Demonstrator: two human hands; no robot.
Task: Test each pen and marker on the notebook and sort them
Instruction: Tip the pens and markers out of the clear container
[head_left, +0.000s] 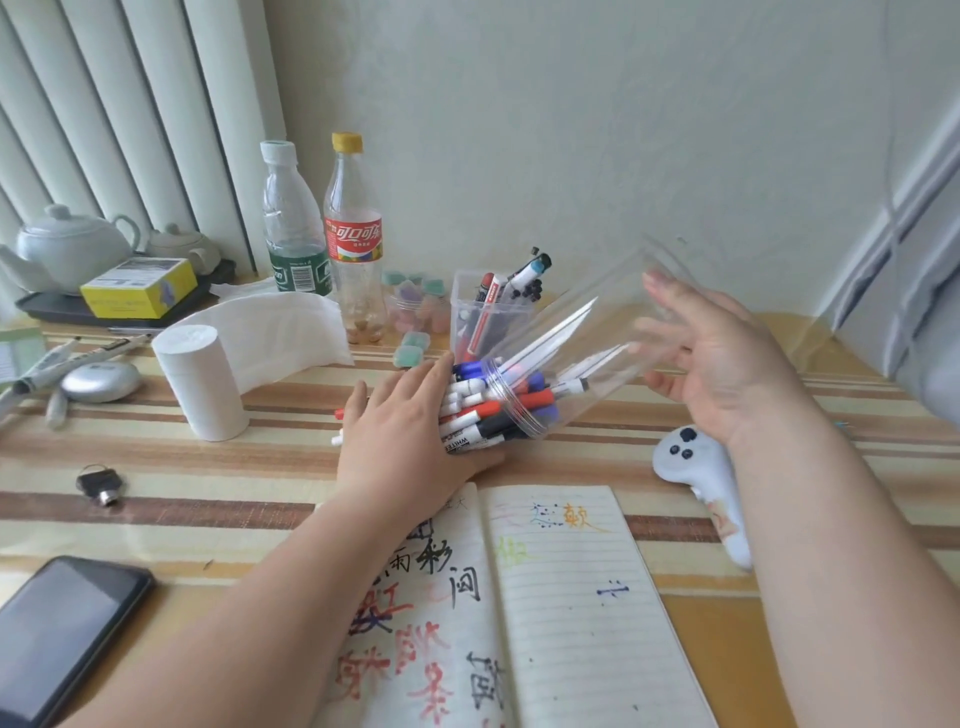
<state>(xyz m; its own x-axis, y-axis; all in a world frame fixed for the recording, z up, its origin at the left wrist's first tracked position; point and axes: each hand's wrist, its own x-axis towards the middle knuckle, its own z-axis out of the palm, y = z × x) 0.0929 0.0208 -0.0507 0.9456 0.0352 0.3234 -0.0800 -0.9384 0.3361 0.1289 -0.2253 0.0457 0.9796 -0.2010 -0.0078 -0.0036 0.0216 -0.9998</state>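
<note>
A clear plastic jar (587, 332) is tipped mouth-down to the left above the desk, and my right hand (722, 358) holds its raised base end. A bundle of whiteboard markers (478, 410) with red, blue and black caps spills from its mouth. My left hand (400, 431) lies over the bundle with fingers spread, holding the markers at the jar's mouth. An open lined notebook (561, 587) covered in coloured scribbles lies at the near edge, just below both hands. A square clear pen holder (467, 312) with several pens stands behind the jar.
Two plastic bottles (353, 244), a tissue roll (202, 384) and small pastel cases (413, 348) stand at the back left. A phone (57, 639) lies near left, a key (101, 486) beside it, a white controller (696, 467) at right. A teapot (67, 247) and yellow box (140, 286) sit far left.
</note>
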